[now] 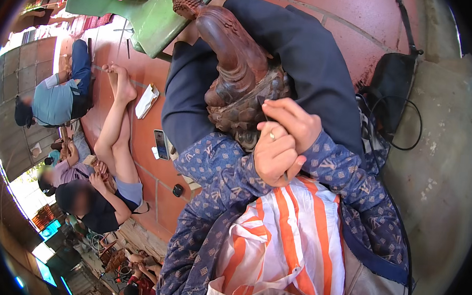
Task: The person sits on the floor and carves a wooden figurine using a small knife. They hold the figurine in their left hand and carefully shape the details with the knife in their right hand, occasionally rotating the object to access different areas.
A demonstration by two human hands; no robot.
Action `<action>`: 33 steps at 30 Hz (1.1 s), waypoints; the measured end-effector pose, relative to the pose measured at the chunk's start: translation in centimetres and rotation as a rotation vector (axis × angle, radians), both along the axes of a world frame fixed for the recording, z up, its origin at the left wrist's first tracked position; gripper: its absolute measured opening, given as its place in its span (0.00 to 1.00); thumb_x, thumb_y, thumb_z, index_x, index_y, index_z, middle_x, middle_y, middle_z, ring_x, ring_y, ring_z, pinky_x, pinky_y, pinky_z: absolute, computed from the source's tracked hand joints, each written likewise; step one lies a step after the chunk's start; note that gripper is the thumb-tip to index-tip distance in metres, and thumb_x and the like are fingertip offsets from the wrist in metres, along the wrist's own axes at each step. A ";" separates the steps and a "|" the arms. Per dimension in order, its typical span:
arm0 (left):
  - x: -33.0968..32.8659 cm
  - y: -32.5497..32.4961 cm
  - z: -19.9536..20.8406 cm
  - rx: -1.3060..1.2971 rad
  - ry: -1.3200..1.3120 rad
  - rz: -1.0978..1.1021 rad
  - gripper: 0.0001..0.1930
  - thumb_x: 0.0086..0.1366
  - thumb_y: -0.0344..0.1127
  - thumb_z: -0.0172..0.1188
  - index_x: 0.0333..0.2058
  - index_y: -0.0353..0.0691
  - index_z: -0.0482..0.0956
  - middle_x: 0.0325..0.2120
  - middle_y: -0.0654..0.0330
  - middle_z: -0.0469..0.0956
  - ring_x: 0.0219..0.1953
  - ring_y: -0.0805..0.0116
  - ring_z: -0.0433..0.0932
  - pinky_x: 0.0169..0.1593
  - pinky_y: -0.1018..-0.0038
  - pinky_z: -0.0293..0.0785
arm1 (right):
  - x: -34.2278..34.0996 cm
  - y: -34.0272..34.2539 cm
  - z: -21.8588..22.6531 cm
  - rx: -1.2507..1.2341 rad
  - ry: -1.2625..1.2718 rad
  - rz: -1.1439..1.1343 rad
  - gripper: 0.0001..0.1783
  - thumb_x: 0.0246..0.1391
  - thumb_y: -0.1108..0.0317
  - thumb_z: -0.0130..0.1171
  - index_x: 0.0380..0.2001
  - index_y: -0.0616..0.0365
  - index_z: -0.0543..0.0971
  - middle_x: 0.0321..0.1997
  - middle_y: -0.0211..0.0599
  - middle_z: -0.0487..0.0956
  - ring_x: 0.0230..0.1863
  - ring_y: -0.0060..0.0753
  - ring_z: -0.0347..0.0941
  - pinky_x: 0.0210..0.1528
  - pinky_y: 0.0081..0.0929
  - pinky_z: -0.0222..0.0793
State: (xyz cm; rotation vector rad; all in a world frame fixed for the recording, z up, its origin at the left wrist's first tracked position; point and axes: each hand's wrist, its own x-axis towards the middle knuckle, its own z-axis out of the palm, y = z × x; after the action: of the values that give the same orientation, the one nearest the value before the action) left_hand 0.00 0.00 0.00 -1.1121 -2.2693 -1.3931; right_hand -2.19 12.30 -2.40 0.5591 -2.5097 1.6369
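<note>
- Underneath, red tiled floor spreads out.
- Green plastic chair near the upper edge.
- Carved brown wooden statue leans between the dark-trousered legs, its base toward the hands.
- Left hand curled nearly closed, right hand with fingers pinched, together at that base; what they grip, I cannot tell.
- Phone on the floor, left.

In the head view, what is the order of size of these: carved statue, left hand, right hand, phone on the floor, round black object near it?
1. Carved statue
2. Left hand and right hand: too alike to rank
3. Phone
4. Round black object
</note>
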 end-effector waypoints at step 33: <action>-1.1 0.7 1.0 0.116 -0.013 0.069 0.12 0.45 0.24 0.59 0.13 0.36 0.63 0.15 0.57 0.59 0.19 0.59 0.58 0.29 0.65 0.55 | -1.2 -0.1 0.9 -0.059 -0.006 -0.007 0.14 0.43 0.65 0.63 0.36 0.55 0.78 0.37 0.33 0.76 0.31 0.39 0.78 0.30 0.31 0.75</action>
State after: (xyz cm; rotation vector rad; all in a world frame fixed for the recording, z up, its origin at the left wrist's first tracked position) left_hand -1.13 0.70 0.96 -0.9815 -2.1825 -1.4880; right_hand -3.37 12.16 -1.53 0.5387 -2.4556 1.7067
